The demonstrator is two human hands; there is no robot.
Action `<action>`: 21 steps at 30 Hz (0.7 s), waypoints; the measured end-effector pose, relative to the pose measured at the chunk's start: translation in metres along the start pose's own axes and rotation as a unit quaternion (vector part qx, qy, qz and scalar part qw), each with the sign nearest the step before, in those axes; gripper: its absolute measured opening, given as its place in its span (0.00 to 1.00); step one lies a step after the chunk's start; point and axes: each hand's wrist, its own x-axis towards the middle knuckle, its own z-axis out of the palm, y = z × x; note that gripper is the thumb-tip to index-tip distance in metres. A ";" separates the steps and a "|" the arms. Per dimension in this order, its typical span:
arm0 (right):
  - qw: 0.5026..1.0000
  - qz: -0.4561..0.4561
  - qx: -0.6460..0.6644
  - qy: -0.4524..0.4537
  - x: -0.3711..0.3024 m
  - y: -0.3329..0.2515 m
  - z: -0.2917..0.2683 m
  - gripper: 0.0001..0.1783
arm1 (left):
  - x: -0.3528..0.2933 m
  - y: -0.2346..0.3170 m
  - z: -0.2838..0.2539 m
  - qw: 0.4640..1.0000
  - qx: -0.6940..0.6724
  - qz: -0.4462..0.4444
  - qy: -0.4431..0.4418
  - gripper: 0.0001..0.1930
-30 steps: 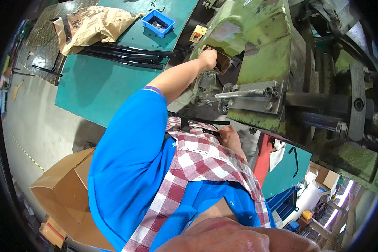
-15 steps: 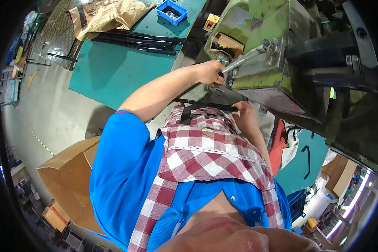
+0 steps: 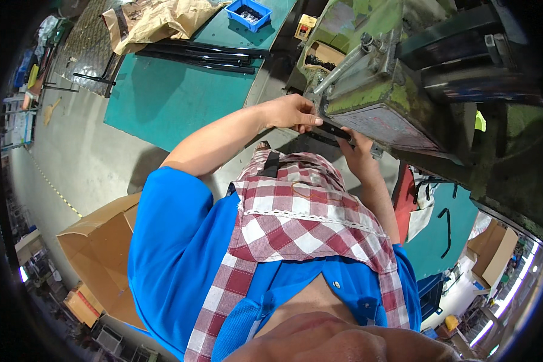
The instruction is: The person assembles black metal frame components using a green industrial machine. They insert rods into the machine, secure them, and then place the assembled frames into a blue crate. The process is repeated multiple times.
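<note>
A black metal bar (image 3: pixel 335 129) lies between my two hands, just in front of the worn green machine (image 3: pixel 374 105). My right hand (image 3: pixel 360 154) is closed round the bar's right part, with the thumb along it. At the bar's left end is my left hand (image 3: pixel 292 113), its fingers curled and its thumb against the bar; the fingertips are partly hidden. Close beyond this hand, a threaded steel rod (image 3: pixel 344 68) slants up across the machine's front.
Several black bars (image 3: pixel 199 55) and brown paper (image 3: pixel 157 24) lie on the green table (image 3: pixel 169 90), beside a blue bin of small parts (image 3: pixel 249 15). An open box of dark parts (image 3: pixel 324 56) sits by the machine. A cardboard box (image 3: pixel 102 241) stands behind left; a bent black rod (image 3: pixel 445 232) lies right.
My right hand has raised the bar toward the machine. My left hand has moved back slightly from the rod's lower end and now meets the bar's left end.
</note>
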 end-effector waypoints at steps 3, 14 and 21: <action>0.999 -0.026 -0.013 0.023 0.010 -0.002 -0.004 0.10 | 0.007 -0.003 0.005 0.997 -0.054 0.040 0.026 0.08; 0.993 0.074 -0.084 0.026 0.003 -0.007 -0.008 0.19 | 0.034 -0.001 0.014 0.993 -0.100 0.041 0.051 0.06; 0.995 0.077 -0.057 0.024 -0.015 0.015 0.003 0.18 | 0.043 -0.009 0.010 0.998 -0.024 0.061 0.010 0.09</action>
